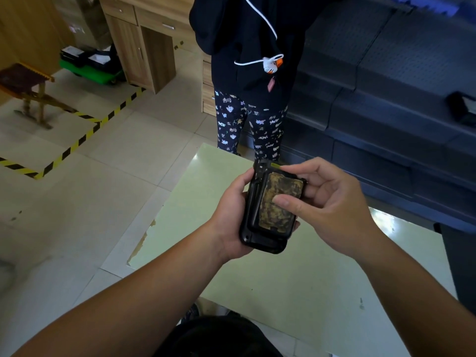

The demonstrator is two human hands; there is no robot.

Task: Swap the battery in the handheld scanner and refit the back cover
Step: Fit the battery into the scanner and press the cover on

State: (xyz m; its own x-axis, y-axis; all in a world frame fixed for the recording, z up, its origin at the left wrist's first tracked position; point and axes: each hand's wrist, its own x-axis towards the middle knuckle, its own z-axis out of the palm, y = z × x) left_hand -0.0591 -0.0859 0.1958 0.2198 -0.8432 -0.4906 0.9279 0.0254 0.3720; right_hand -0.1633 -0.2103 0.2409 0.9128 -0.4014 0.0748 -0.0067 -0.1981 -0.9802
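Left hand point(231, 215) cradles scanner point(268, 207); right hand point(332, 202) thumb presses its battery point(280, 194).

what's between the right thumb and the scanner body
In the head view, the worn, yellowed battery lies under the right hand thumb, seated in the scanner held by the left hand.

Black scanner point(257, 202) | mottled yellow-brown battery point(279, 202) | pale green table point(283, 279) | beyond table: black-and-yellow striped floor tape point(77, 143) (diagonal bands), animal-print dark trousers point(252, 130)
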